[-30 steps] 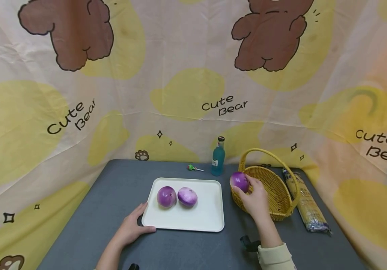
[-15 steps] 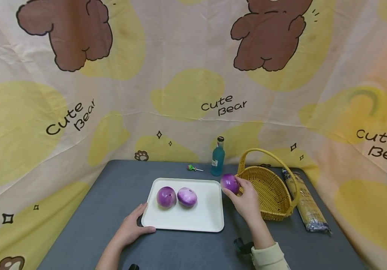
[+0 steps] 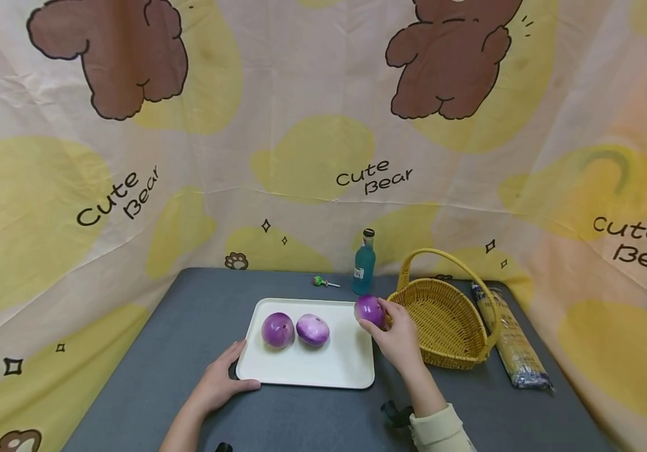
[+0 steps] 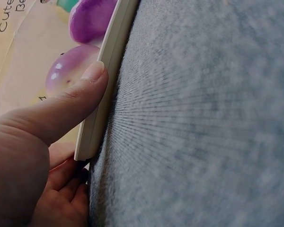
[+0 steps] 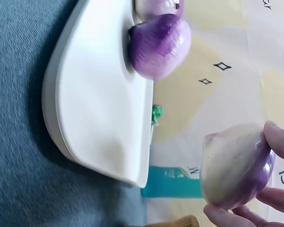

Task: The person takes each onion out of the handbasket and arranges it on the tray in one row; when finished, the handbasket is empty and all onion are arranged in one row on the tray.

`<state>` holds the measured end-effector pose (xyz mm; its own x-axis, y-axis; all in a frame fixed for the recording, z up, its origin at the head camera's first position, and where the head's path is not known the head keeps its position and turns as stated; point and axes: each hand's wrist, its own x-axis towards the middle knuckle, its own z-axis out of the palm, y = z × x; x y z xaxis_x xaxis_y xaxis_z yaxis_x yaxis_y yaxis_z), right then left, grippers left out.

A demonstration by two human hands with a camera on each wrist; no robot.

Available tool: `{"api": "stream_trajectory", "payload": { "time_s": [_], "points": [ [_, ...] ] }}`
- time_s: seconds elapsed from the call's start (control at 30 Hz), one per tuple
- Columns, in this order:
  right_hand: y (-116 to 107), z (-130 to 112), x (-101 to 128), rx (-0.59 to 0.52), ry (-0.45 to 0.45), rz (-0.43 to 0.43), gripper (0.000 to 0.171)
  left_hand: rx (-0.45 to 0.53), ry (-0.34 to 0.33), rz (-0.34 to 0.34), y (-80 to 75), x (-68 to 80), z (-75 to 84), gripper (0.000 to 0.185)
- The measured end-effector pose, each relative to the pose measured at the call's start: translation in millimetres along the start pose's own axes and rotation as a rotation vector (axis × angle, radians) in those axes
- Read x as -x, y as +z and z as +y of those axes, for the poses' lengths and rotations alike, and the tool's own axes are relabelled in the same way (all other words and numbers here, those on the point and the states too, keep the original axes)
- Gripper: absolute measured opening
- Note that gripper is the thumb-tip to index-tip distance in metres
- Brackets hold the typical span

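My right hand point(image 3: 402, 336) holds a purple onion point(image 3: 369, 311) between thumb and fingers, above the right edge of a white rectangular tray point(image 3: 337, 367). The right wrist view shows this onion's pale side point(image 5: 234, 163), with fingertips on its purple flank. Two more purple onions lie side by side on the tray: a rounder one point(image 3: 278, 330) at left and a paler, flatter one point(image 3: 313, 330) beside it. My left hand point(image 3: 218, 380) holds the tray's near left corner. Its thumb point(image 4: 78, 94) presses the rim in the left wrist view, the other fingers reaching round the left side.
A yellow wicker basket point(image 3: 450, 361) with a tall handle stands right of the tray. Beyond it lies a clear packet of yellowish contents point(image 3: 518, 351). A blue bottle point(image 3: 364, 267) and a green-headed lollipop point(image 3: 320, 281) are behind the tray, near the patterned cloth backdrop point(image 3: 300, 251).
My right hand has carried the onion leftward, from over the basket's left rim to over the tray's right edge. The left hand, tray and other onions have stayed in place.
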<state>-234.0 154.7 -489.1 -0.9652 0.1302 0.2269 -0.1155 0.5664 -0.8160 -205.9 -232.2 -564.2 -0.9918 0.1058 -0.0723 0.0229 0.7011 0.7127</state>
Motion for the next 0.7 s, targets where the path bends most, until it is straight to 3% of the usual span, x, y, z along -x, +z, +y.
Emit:
{"api": "stream_trajectory", "payload": {
  "time_s": [0.7],
  "points": [
    [40.5, 19.4, -3.2, 0.008, -0.003, -0.084, 0.065, -0.004, 0.002, 0.006, 1.2, -2.5, -2.0, 0.111]
  ]
}}
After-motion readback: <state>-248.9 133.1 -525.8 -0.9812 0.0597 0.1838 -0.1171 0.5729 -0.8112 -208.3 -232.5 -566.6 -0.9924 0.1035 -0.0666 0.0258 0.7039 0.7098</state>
